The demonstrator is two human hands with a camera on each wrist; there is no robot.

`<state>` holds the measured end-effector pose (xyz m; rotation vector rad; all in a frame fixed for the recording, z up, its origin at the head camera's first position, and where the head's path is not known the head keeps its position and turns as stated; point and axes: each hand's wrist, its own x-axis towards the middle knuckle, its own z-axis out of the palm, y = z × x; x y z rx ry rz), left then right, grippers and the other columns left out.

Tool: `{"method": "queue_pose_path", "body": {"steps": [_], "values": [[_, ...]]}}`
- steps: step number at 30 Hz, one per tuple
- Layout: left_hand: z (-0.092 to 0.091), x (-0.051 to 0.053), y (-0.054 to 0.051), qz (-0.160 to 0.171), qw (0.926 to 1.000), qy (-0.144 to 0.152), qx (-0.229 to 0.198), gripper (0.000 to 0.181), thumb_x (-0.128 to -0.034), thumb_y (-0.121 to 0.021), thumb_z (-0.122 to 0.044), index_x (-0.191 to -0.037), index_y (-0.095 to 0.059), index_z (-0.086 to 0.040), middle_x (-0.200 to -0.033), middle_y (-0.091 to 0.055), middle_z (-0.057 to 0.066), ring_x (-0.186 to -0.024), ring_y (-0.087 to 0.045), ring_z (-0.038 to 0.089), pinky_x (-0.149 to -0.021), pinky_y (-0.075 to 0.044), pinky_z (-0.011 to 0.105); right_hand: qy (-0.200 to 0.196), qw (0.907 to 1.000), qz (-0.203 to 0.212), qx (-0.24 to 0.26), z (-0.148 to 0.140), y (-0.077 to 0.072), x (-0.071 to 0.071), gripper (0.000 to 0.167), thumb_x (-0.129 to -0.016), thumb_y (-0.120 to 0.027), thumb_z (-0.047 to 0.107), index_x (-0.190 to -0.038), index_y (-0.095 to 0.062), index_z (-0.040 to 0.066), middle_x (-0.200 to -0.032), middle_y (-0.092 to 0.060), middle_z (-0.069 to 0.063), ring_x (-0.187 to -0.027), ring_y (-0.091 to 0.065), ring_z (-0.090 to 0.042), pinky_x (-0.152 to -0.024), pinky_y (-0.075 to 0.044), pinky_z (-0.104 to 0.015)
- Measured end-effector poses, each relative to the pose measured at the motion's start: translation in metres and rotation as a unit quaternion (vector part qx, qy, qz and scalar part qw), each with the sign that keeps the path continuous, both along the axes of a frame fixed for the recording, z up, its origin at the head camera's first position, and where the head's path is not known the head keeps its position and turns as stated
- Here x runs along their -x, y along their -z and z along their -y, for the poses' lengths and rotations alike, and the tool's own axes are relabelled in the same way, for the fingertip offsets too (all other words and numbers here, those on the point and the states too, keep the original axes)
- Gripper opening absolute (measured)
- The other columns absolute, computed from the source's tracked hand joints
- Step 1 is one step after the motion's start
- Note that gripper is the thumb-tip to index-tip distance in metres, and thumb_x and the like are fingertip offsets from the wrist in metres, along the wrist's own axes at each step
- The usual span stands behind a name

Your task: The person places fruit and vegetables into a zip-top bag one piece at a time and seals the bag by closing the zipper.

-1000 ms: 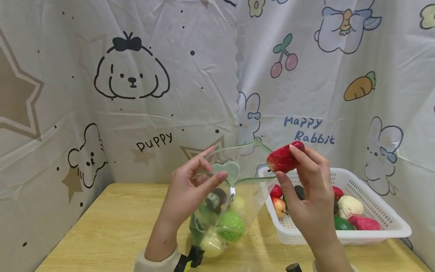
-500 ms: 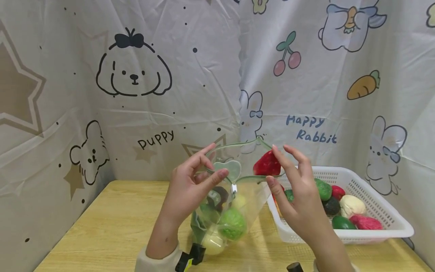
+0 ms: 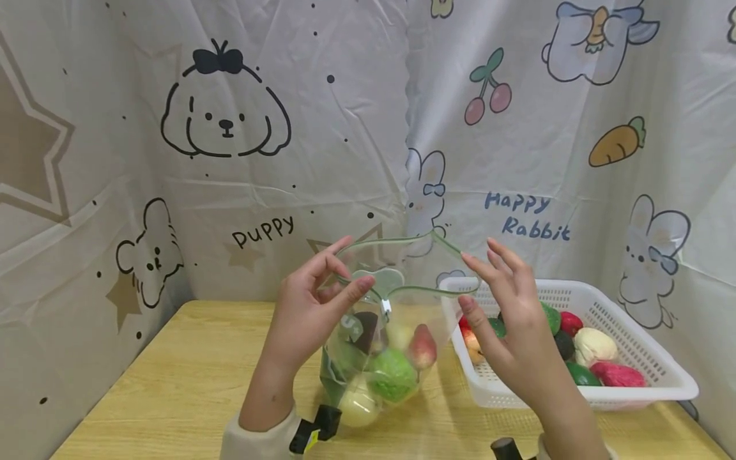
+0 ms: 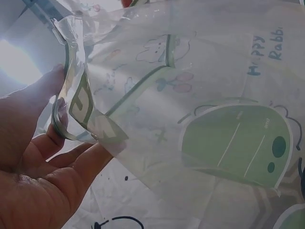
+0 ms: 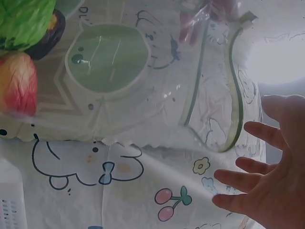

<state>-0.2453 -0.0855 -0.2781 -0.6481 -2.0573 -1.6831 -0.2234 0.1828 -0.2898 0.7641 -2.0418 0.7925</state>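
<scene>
A clear zip bag [image 3: 359,354] with a green-edged mouth and a white slider [image 3: 386,310] stands on the table, its mouth spread wide. My left hand [image 3: 313,303] grips the left side of its rim between thumb and fingers. In the left wrist view the bag's green printed shape [image 4: 233,143] faces the camera. Inside lie a red pear-shaped fruit [image 3: 423,347], a bright green ball-like vegetable [image 3: 393,375], a pale yellow round piece [image 3: 359,402] and a dark piece. Around the right end of the mouth my right hand [image 3: 512,313] has its fingers spread, holding nothing.
A white perforated basket [image 3: 575,399] stands at the right, behind my right hand. Several fruit and vegetable pieces lie in it, including a cream one [image 3: 595,345] and a pink one [image 3: 618,374]. Printed cloth [image 3: 339,128] hangs behind the wooden table [image 3: 167,383].
The red fruit has left my right hand, passed through the bag's mouth and now lies inside. My right fingers have spread; my left hand still holds the rim.
</scene>
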Motion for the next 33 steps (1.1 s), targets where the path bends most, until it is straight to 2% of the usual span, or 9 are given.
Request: {"method": "queue_pose_path", "body": {"steps": [4, 7, 10, 15, 18, 21, 26, 30, 33], "values": [[0.004, 0.001, -0.001, -0.001, 0.9996, -0.028, 0.004, 0.023, -0.092, -0.077, -0.022, -0.09, -0.058, -0.009, -0.151, -0.051, -0.007, -0.06, -0.045, 0.004, -0.051, -0.036, 0.019, 0.015, 0.9999, -0.002, 0.004, -0.008, -0.001, 0.006, 0.051, -0.096, -0.065, 0.005, -0.146, -0.054, 0.011, -0.157, -0.035, -0.017, -0.141, -0.042, -0.042, -0.103, -0.039, -0.071], [0.008, 0.001, -0.001, -0.013, 0.9963, -0.08, 0.028, 0.026, -0.0915, -0.077, -0.028, -0.089, -0.058, -0.011, -0.151, -0.051, -0.007, -0.075, -0.06, 0.008, -0.058, -0.047, 0.018, 0.032, 0.9994, 0.006, 0.009, -0.014, -0.001, 0.009, 0.05, -0.094, -0.066, 0.002, -0.142, -0.056, 0.009, -0.156, -0.037, -0.017, -0.138, -0.044, -0.042, -0.103, -0.041, -0.07], [0.013, 0.002, -0.001, -0.032, 0.9892, -0.132, 0.055, 0.029, -0.091, -0.078, -0.033, -0.088, -0.058, -0.011, -0.151, -0.051, -0.004, -0.103, -0.07, 0.017, -0.081, -0.057, 0.025, 0.043, 0.9988, 0.019, 0.015, -0.02, -0.001, 0.011, 0.048, -0.093, -0.065, 0.0, -0.14, -0.058, 0.007, -0.155, -0.038, -0.017, -0.136, -0.046, -0.041, -0.102, -0.041, -0.07], [0.02, 0.004, 0.0, -0.075, 0.9794, -0.168, 0.083, 0.03, -0.0921, -0.077, -0.033, -0.086, -0.058, -0.01, -0.148, -0.055, 0.002, -0.14, -0.048, 0.024, -0.109, -0.046, 0.044, 0.061, 0.997, 0.045, 0.011, -0.03, 0.001, 0.017, 0.043, -0.095, -0.065, 0.003, -0.137, -0.06, 0.005, -0.152, -0.04, -0.02, -0.134, -0.045, -0.043, -0.1, -0.039, -0.072], [0.025, 0.005, 0.001, -0.097, 0.9712, -0.186, 0.114, 0.029, -0.0933, -0.075, -0.035, -0.087, -0.059, -0.012, -0.141, -0.062, 0.005, -0.094, -0.071, 0.019, -0.088, -0.054, 0.039, 0.08, 0.9936, 0.079, -0.002, -0.036, 0.005, 0.025, 0.04, -0.098, -0.063, 0.008, -0.138, -0.059, 0.004, -0.15, -0.04, -0.023, -0.133, -0.042, -0.048, -0.098, -0.039, -0.074], [0.032, 0.006, 0.002, -0.112, 0.9636, -0.187, 0.155, 0.026, -0.0965, -0.07, -0.036, -0.089, -0.063, -0.013, -0.114, -0.074, 0.007, -0.053, -0.043, 0.014, -0.065, -0.045, 0.034, 0.103, 0.9846, 0.138, -0.03, -0.044, 0.013, 0.036, 0.039, -0.1, -0.062, 0.013, -0.138, -0.058, 0.003, -0.148, -0.039, -0.028, -0.131, -0.042, -0.053, -0.097, -0.04, -0.075], [0.042, 0.008, 0.005, -0.133, 0.9547, -0.164, 0.21, 0.034, -0.1067, -0.053, -0.033, -0.08, -0.061, -0.013, -0.068, -0.055, -0.002, -0.059, -0.043, 0.016, -0.068, -0.043, 0.035, 0.118, 0.9581, 0.242, -0.097, -0.054, 0.038, 0.059, 0.041, -0.1, -0.062, 0.014, -0.138, -0.057, 0.001, -0.148, -0.036, -0.034, -0.131, -0.041, -0.057, -0.1, -0.039, -0.075], [0.043, 0.008, 0.006, -0.142, 0.9519, -0.165, 0.216, 0.043, -0.1098, -0.045, -0.028, -0.068, -0.044, -0.016, -0.058, -0.031, -0.006, -0.061, -0.039, 0.017, -0.063, -0.037, 0.032, 0.107, 0.9406, 0.287, -0.146, -0.056, 0.063, 0.075, 0.042, -0.097, -0.066, 0.013, -0.134, -0.058, -0.004, -0.142, -0.041, -0.038, -0.127, -0.045, -0.058, -0.1, -0.041, -0.072], [0.042, 0.006, 0.005, -0.149, 0.9493, -0.177, 0.213, 0.041, -0.1089, -0.047, -0.026, -0.069, -0.048, -0.015, -0.058, -0.034, -0.006, -0.06, -0.038, 0.015, -0.061, -0.037, 0.03, 0.083, 0.9188, 0.341, -0.181, -0.054, 0.078, 0.082, 0.045, -0.096, -0.066, 0.014, -0.134, -0.057, -0.008, -0.138, -0.045, -0.039, -0.125, -0.048, -0.056, -0.101, -0.043, -0.068]]}}
